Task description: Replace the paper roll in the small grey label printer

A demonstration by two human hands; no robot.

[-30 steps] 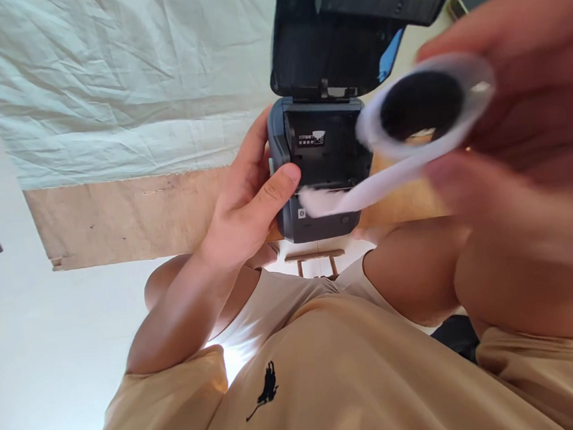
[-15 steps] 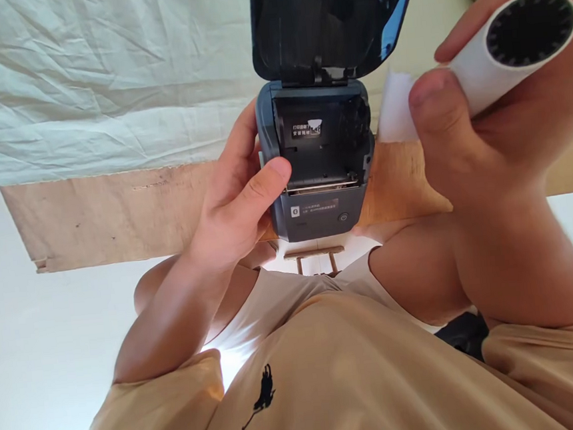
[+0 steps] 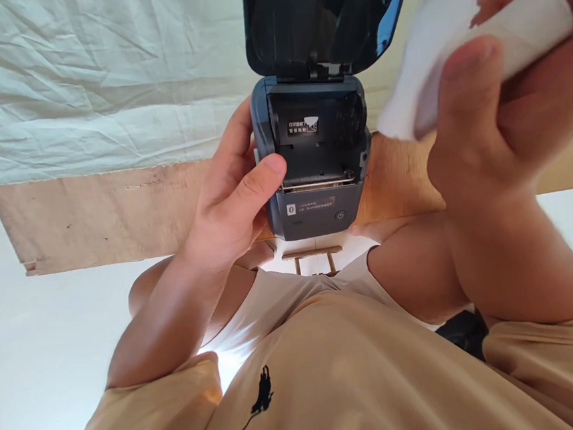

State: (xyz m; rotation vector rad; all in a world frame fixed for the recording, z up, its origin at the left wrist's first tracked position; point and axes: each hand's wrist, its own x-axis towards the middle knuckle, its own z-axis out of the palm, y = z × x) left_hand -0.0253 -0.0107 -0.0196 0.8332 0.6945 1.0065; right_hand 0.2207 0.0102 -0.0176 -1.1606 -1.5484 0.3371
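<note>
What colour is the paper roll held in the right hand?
The paper roll is plain white; the head view shows it best.

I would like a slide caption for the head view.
Left hand holding an open printer, right hand a white roll.

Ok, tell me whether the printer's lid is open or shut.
Open. The lid is swung back at its hinge, away from the printer body, leaving the inner compartment exposed.

Paper roll [image 3: 533, 27] right of printer [image 3: 313, 162], cloth [image 3: 104, 77] behind printer.
</note>
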